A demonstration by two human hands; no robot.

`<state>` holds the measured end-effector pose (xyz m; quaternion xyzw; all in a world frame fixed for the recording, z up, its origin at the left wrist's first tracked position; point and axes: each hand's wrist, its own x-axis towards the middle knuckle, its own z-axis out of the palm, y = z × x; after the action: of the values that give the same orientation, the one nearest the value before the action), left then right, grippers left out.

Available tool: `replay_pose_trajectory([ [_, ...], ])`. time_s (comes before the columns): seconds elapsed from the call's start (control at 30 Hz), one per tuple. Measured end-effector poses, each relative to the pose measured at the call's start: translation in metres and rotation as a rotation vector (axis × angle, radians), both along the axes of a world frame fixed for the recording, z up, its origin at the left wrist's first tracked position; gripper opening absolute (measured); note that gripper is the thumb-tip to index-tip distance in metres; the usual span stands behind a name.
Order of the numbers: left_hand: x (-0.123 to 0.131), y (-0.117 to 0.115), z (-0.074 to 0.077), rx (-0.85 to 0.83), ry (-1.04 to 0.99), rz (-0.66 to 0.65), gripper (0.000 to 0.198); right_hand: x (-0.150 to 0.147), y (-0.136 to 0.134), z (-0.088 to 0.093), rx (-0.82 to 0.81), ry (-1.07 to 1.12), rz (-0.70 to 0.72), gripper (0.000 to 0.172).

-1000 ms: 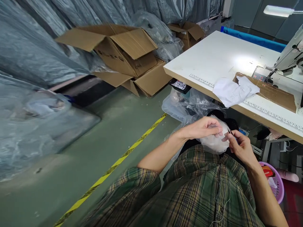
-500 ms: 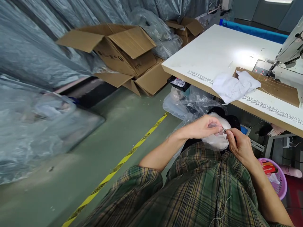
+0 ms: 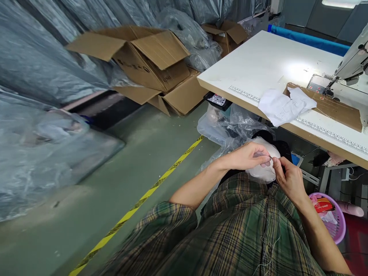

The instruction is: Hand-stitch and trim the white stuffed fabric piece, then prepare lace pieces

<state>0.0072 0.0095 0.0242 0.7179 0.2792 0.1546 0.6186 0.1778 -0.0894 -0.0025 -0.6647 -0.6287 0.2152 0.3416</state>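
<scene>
My left hand [image 3: 247,156] and my right hand [image 3: 288,179] meet in my lap over a white bundle of cloth in clear plastic [image 3: 263,171]. Both hands have their fingers pinched together at one spot, fingertips nearly touching. Something thin and dark sits between the fingertips, too small to name. The left hand rests on top of the white bundle. My plaid shirt [image 3: 244,230] fills the lower part of the view.
A white sewing table [image 3: 258,65] with a ruler strip stands to the right, bearing white fabric pieces [image 3: 284,105], a cardboard strip [image 3: 330,107] and a sewing machine [image 3: 353,57]. Clear plastic bags [image 3: 230,124] lie under it. Open cardboard boxes [image 3: 149,61], a yellow floor line [image 3: 143,199], a purple basket [image 3: 330,218].
The hands stayed in my lap and drew a little closer, the pinch tightening at the same spot. The view shifted slightly.
</scene>
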Motion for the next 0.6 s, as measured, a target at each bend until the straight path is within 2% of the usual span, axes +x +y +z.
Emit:
replay_pose_trajectory([
  [0.1,0.000,0.002,-0.005,-0.046,-0.054,0.001,0.035,0.018,0.008,0.012,0.119,0.020,-0.087,0.048],
  [0.17,-0.001,0.005,-0.010,-0.056,-0.069,0.001,0.035,0.044,0.022,0.030,0.241,-0.067,-0.271,0.051],
  [0.23,-0.002,0.007,-0.014,-0.059,-0.072,0.004,0.034,0.074,0.038,0.051,0.240,-0.264,-0.468,0.051],
  [0.3,-0.003,0.008,-0.018,-0.062,-0.076,0.014,0.031,0.099,0.051,0.069,0.126,-0.423,-0.572,0.044],
  [0.37,-0.004,0.007,-0.021,-0.085,-0.079,0.025,0.030,0.110,0.056,0.079,0.087,-0.402,-0.523,0.045],
  [0.43,-0.006,0.005,-0.020,-0.127,-0.097,0.022,0.030,0.102,0.051,0.077,0.120,-0.220,-0.424,0.051],
  [0.5,-0.007,0.003,-0.017,-0.168,-0.128,0.007,0.030,0.081,0.040,0.064,0.129,0.033,-0.322,0.059],
  [0.6,-0.008,0.001,-0.008,-0.208,-0.152,-0.035,0.032,0.042,0.026,0.035,-0.019,0.386,-0.078,0.070],
])
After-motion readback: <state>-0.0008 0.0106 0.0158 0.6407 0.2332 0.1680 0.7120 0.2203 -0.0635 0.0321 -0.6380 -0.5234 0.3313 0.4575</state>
